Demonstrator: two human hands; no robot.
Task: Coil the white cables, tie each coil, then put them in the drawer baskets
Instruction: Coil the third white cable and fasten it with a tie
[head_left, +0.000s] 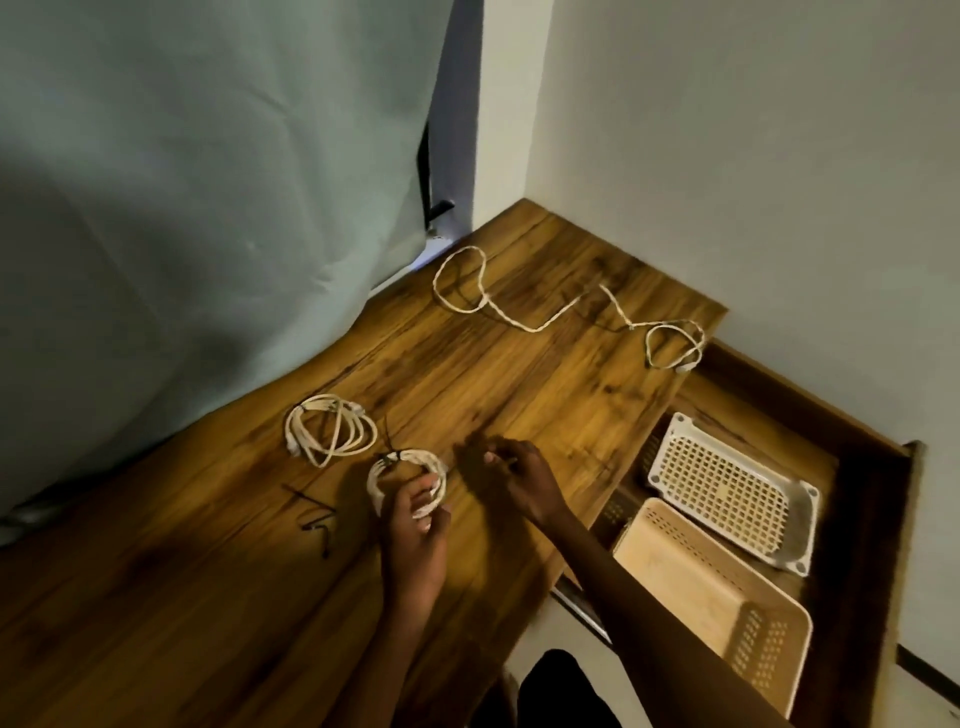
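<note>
My left hand (415, 535) grips a small white cable coil (402, 467) just above the wooden table (467, 374); a black tie sticks out at the coil's top left. My right hand (511, 475) hovers right of the coil with fingers curled; whether it pinches anything I cannot tell. A second, looser white coil (330, 430) lies to the left near the curtain. A long uncoiled white cable (545, 319) sprawls across the far end of the table. In the open drawer (862, 493) sit a white basket (727, 488) and a peach basket (717, 597).
Loose black ties (314, 517) lie on the table left of my left hand. A pale curtain (208, 208) hangs along the table's left side. White walls close off the corner behind. The drawer juts out to the right, below the table edge.
</note>
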